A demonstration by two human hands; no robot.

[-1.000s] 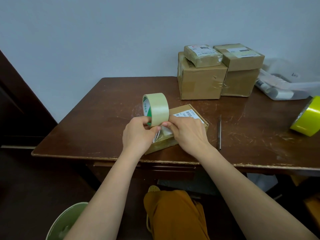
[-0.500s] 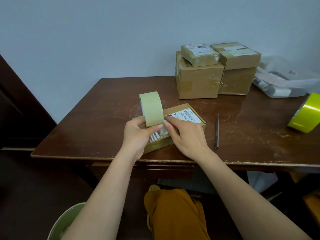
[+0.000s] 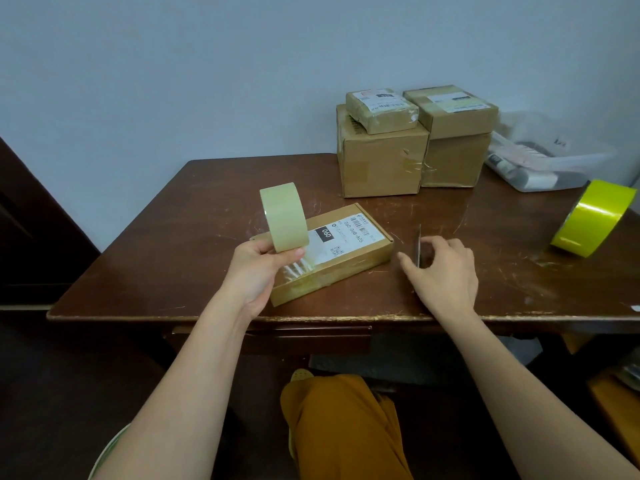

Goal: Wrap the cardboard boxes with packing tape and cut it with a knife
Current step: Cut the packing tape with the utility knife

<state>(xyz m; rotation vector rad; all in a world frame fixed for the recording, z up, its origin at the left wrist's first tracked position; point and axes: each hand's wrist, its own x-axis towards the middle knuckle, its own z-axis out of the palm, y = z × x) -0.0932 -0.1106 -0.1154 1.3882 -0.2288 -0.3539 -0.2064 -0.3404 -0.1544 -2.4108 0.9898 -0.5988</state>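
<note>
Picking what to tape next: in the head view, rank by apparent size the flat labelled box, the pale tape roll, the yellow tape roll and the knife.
1. flat labelled box
2. and 3. yellow tape roll and pale tape roll look alike; the pale one sits nearer the camera, so unranked
4. knife, thin and partly hidden by the right hand

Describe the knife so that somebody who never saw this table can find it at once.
Start from the flat labelled box near the front edge of the brown table. Just right of it, the right hand reaches onto a thin dark metal knife. It is the only slim, stick-like object there.
</note>
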